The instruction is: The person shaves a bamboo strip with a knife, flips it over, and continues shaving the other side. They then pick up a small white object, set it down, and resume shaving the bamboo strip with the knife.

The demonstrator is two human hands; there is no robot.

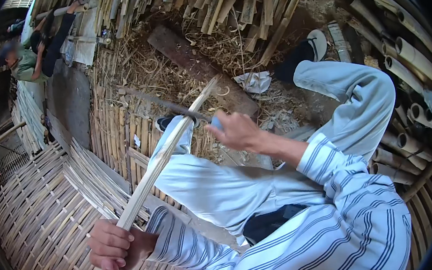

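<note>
My left hand (116, 247) is closed round the lower part of a long pale bamboo strip (150, 178), which slants up and to the right across my knee. The strip's far end looks frayed, above the shavings on the floor. My right hand (235, 131) is closed on the handle of a long knife (171, 106). Its dark blade lies across the upper part of the strip and points to the left. Most of the handle is hidden in my fingers; a bluish part shows beside them.
A wooden plank (179, 52) lies among curly shavings (275, 98). Split bamboo (214, 5) is piled beyond it, bamboo poles (406, 59) at the right. Woven bamboo (36, 215) and thin strips (93, 180) are at the left. Another person (29, 62) is at the upper left.
</note>
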